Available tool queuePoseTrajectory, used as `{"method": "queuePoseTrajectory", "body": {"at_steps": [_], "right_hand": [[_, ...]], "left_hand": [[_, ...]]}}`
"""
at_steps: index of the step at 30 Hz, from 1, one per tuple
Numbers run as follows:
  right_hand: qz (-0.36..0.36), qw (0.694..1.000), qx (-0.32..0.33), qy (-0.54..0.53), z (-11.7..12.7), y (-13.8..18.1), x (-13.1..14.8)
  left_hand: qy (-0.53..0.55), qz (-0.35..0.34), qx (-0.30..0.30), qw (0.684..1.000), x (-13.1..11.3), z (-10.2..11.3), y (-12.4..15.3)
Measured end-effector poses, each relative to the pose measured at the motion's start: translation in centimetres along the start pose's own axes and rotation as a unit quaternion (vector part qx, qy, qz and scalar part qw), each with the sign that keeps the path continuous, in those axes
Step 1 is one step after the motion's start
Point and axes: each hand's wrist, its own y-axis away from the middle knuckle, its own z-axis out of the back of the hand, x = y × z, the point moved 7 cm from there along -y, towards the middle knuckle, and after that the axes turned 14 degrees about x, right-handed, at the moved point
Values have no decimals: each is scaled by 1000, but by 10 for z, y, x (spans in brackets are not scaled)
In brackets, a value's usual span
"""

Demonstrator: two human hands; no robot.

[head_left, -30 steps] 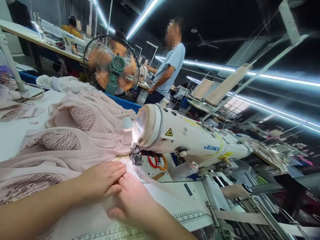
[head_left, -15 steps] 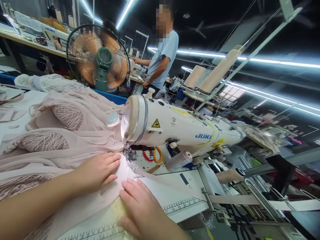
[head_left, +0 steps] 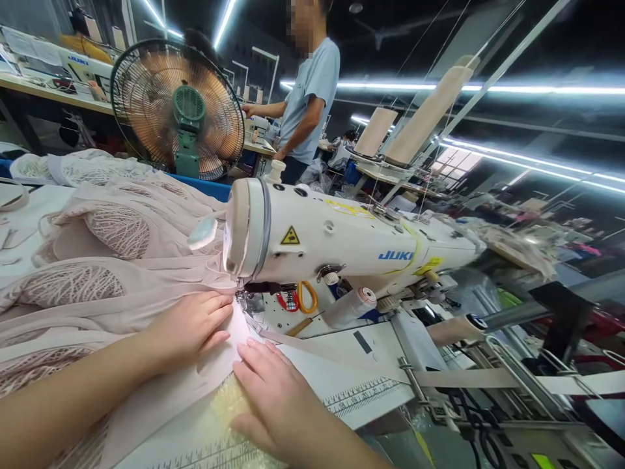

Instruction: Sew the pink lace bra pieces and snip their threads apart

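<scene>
A pale pink fabric piece lies on the sewing table and runs up under the presser foot of a white sewing machine. My left hand rests flat on this fabric, fingers stretched toward the needle area and fingertips close beside the foot. Lower and to the right, my right hand lies palm down with its fingers extended at the fabric's right edge. A pale strip leads from the foot toward a metal guide at the right. What lies beneath both palms is hidden.
Pink garments with lacy cups are heaped left of the machine. Orange-handled snippers, a wooden-handled awl and a thread spool lie under the machine arm. Behind stand a fan and a person.
The view has shifted a little, moving the machine and background left in the picture. Both hands stay on the fabric, in nearly the same pose.
</scene>
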Motion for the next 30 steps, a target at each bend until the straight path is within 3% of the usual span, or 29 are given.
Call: {"method": "queuePoseTrajectory", "body": {"at_steps": [23,30], "right_hand": [[11,999,-36,36,10,-10,1],[-3,998,-35,50,17,-21,2]], "left_hand": [[-3,-13,8,1000,9,7,-9],[-17,-15,43,999,16,13,-18]]}}
